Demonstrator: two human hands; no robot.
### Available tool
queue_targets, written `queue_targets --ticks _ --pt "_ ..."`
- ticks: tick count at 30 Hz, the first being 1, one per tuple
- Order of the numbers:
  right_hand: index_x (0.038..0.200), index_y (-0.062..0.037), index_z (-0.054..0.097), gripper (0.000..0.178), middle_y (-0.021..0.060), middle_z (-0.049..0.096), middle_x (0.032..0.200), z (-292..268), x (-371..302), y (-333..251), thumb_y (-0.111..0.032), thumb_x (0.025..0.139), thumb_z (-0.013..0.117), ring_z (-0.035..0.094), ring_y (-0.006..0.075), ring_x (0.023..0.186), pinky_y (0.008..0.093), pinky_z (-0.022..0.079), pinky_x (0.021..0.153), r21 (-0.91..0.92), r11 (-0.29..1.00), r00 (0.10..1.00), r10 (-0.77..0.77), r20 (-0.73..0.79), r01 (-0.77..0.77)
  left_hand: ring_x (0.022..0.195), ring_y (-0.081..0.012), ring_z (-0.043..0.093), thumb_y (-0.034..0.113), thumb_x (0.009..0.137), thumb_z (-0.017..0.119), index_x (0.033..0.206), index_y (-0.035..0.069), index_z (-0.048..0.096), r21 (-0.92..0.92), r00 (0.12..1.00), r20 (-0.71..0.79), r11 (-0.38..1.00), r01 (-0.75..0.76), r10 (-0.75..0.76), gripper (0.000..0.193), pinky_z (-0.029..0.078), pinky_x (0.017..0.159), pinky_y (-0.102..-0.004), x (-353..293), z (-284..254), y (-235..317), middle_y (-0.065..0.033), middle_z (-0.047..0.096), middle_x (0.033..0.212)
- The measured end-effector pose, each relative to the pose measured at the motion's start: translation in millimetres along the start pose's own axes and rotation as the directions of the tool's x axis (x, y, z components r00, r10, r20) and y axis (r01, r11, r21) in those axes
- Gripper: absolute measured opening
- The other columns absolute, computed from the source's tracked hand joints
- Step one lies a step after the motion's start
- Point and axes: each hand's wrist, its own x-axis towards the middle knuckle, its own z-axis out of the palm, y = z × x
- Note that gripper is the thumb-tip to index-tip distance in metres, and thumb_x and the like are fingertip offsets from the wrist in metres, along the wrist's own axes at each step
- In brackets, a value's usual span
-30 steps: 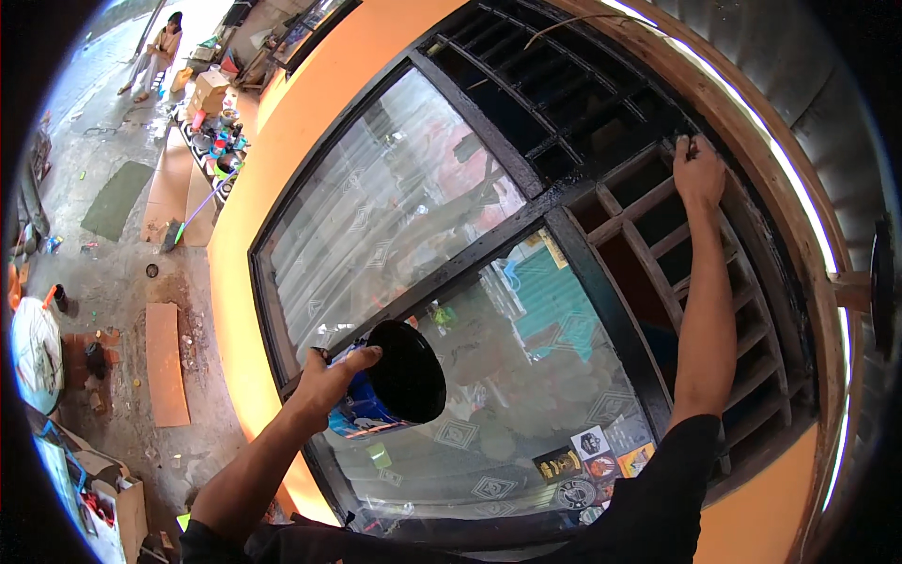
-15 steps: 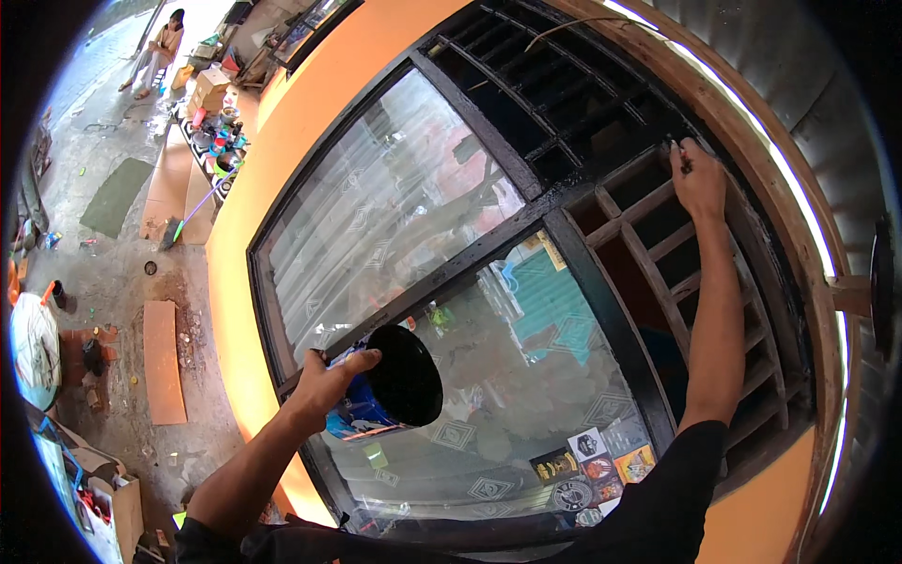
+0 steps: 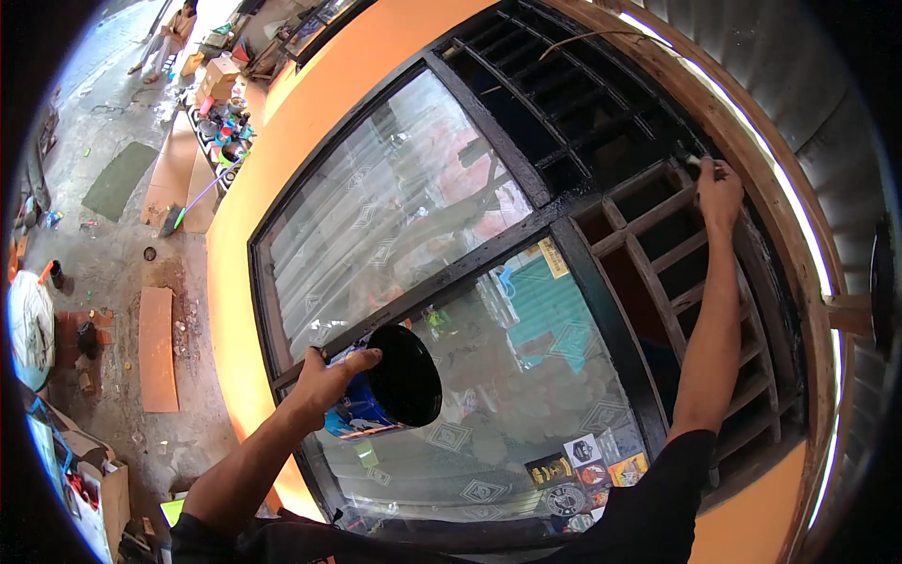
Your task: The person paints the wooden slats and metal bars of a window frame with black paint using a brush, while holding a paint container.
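Observation:
My left hand (image 3: 329, 387) grips the rim of a blue paint can (image 3: 357, 414), thumb over the edge. The can is tilted toward me, and its inside is black. Up at the top right, my right hand (image 3: 720, 193) is closed on a small paintbrush (image 3: 693, 161), mostly hidden by the fingers. The brush is at the outer edge of the wooden lattice (image 3: 658, 214) above the window, by its corner. Glossy black covers the neighbouring grille (image 3: 526, 99) and the window frame (image 3: 489, 246), while much of the lattice is bare, greyish wood.
Glass panes (image 3: 395, 207) with stickers (image 3: 568, 475) fill the window below the lattice. An orange wall (image 3: 230, 310) surrounds it. A wooden beam (image 3: 789, 216) runs along the right. On the floor at left lie cardboard (image 3: 158, 348), a broom (image 3: 172, 220) and clutter; a person (image 3: 169, 42) sits far off.
My right hand has moved slightly right and down along the lattice's outer edge with the brush. My left hand holds the can in nearly the same place. The view has shifted slightly.

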Motion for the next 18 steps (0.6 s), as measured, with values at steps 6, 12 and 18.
queue_targets --ticks 6,12,18 --pt "0.104 -0.0022 0.065 0.039 0.0199 0.066 0.093 0 6 2 -0.038 0.092 0.054 0.062 0.0366 0.094 0.0425 0.048 0.082 0.081 0.994 0.994 -0.077 0.079 0.071 0.110 -0.0330 0.055 0.026 0.076 0.077 0.137 -0.005 0.022 -0.010 1.000 -0.012 1.000 -0.011 0.011 0.088 0.049 0.093 -0.0439 -9 4 8 -0.0228 0.046 0.127" --pt "0.113 -0.0057 0.062 0.038 0.0194 0.064 0.107 -15 49 6 -0.037 0.092 0.055 0.061 0.0363 0.099 0.0434 0.047 0.085 -0.372 0.831 0.906 -0.416 0.079 0.414 0.105 -0.0319 0.056 0.043 0.066 0.082 0.128 -0.011 0.028 -0.015 0.997 0.026 0.997 -0.070 0.070 0.098 0.048 0.089 -0.0388 9 -3 -17 -0.0268 0.048 0.118" --pt "0.119 -0.0075 0.059 0.036 0.0185 0.064 0.110 -34 48 -21 -0.030 0.091 0.057 0.061 0.0361 0.100 0.0450 0.047 0.087 -0.318 0.810 0.861 -0.402 0.312 0.493 0.103 -0.0329 0.057 0.045 0.065 0.082 0.125 -0.012 0.030 0.082 1.000 -0.031 0.997 0.005 -0.002 0.098 0.050 0.085 -0.0400 16 5 -16 -0.0281 0.050 0.116"
